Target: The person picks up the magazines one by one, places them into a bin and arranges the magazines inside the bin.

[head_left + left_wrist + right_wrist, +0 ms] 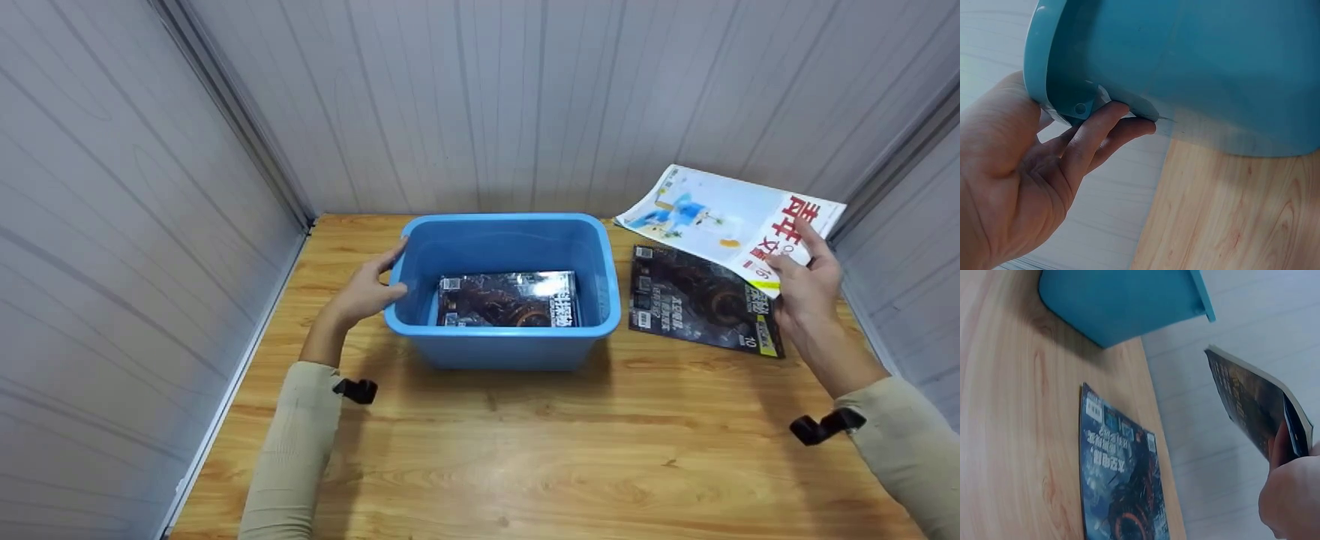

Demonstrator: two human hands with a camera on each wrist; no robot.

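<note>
Left hand (367,289) grips blue bin (600,255) rim at 9 o'clock, right hand (806,281) pinches white magazine (720,214) lifted at 2 o'clock; one dark magazine (510,298) binned, another (701,300) left on bench (525,442).

A wooden table (525,450) with a warm, knotty grain fills the space between pale grey panelled walls (480,97) on three sides. Metal strips (232,112) run down the corners where the walls meet. The light is even and soft.
</note>
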